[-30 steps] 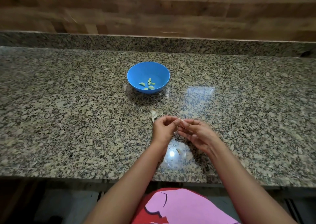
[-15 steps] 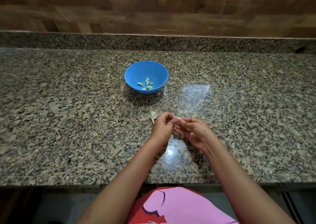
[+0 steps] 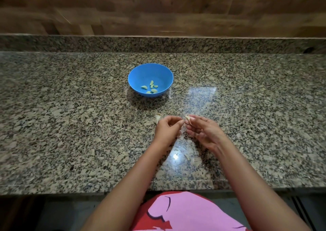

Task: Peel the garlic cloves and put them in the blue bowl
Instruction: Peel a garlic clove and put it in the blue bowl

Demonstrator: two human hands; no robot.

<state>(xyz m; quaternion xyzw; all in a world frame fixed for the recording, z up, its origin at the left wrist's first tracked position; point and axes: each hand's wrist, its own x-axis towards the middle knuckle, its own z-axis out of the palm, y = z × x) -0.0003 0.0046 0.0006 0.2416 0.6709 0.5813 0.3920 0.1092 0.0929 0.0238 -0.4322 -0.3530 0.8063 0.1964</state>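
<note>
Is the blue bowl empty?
No, the blue bowl already has a few peeled garlic cloves lying in its bottom.

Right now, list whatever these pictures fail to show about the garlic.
- Head view: garlic clove is mostly hidden by the right hand; how much is peeled is unclear.
- Garlic piece is partly behind the left hand.
- Cloves in the blue bowl: too small to count.

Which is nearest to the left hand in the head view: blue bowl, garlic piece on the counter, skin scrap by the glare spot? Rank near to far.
From the left hand:
1. Garlic piece, touching distance, just beyond its left side.
2. Skin scrap, nearer the person, by the glare.
3. Blue bowl, farthest, back on the counter.
</note>
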